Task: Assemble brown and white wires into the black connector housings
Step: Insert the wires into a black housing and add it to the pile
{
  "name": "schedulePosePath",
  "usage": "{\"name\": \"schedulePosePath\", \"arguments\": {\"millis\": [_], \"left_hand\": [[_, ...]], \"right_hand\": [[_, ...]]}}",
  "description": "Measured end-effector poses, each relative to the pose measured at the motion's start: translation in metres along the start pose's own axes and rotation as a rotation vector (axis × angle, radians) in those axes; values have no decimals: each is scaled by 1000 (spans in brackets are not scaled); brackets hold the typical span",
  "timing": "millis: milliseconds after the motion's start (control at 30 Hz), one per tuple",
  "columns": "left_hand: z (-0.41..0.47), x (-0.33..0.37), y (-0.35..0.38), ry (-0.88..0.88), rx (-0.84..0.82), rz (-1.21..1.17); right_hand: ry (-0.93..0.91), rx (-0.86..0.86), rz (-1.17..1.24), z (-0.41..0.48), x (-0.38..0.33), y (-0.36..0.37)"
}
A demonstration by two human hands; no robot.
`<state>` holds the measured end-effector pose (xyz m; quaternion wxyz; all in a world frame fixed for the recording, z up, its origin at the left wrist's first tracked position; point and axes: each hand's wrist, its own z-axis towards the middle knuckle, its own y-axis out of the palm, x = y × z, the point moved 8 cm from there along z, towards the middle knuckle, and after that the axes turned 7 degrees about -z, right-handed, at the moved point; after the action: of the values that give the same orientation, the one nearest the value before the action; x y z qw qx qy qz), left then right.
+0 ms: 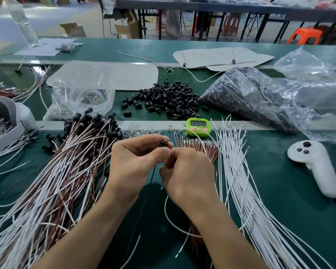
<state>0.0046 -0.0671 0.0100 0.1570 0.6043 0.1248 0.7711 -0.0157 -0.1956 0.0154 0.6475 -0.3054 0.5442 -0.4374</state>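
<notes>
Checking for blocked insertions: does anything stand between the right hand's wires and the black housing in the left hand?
Nothing visible does. The left hand pinches the black connector housing above the table; the right hand, pinching wires, sits just below it. Fingers hide the wire tips.

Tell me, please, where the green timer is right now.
In the head view, the green timer stands just right of centre on the bench, directly in front of the loose black housings and left of the white wires.
</notes>
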Motion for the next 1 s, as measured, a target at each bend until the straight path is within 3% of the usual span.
{"name": "schedulePosePath", "arguments": {"millis": [267,467,633,1000], "left_hand": [[0,1,2,17,-38,-29],[-1,4,4,0,-43,-59],[-1,7,1,26,-30,-1],[0,6,0,19,9,87]], "right_hand": [[28,-34,-40,2,6,11],[-101,-178,579,4,0,16],[-27,-195,856,7,6,22],[-6,-128,932,10,12,19]]}}
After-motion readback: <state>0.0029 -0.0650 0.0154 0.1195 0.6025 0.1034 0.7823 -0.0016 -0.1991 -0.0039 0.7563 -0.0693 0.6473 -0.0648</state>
